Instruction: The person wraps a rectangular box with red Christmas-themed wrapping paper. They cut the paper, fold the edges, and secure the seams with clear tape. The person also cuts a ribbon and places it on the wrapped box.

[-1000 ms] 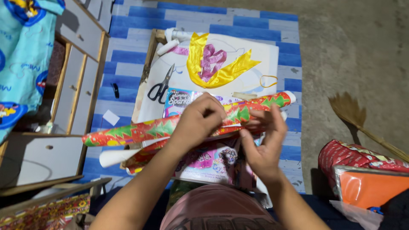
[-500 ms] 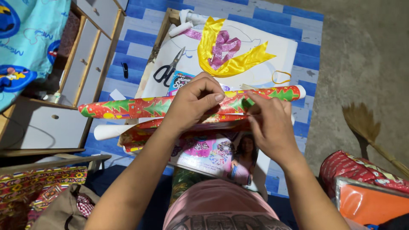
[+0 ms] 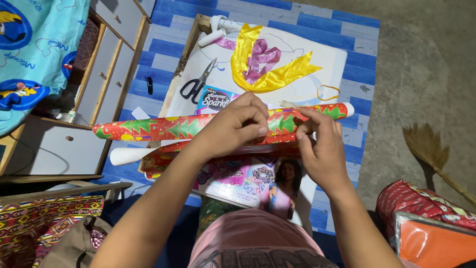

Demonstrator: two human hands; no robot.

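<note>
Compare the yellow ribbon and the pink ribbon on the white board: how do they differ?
The yellow ribbon is wide, smooth and shiny satin; the pink ribbon is narrower and glittery. The yellow ribbon spreads out in a long curve with two pointed ends, while the pink ribbon is bunched into small loops. The pink ribbon lies inside the yellow ribbon's curve, partly on top of it. Both lie loose on the white board, away from both hands.

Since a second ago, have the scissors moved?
No. The scissors lie at the same spot on the white board, left of the yellow ribbon; only the camera shifted.
</note>
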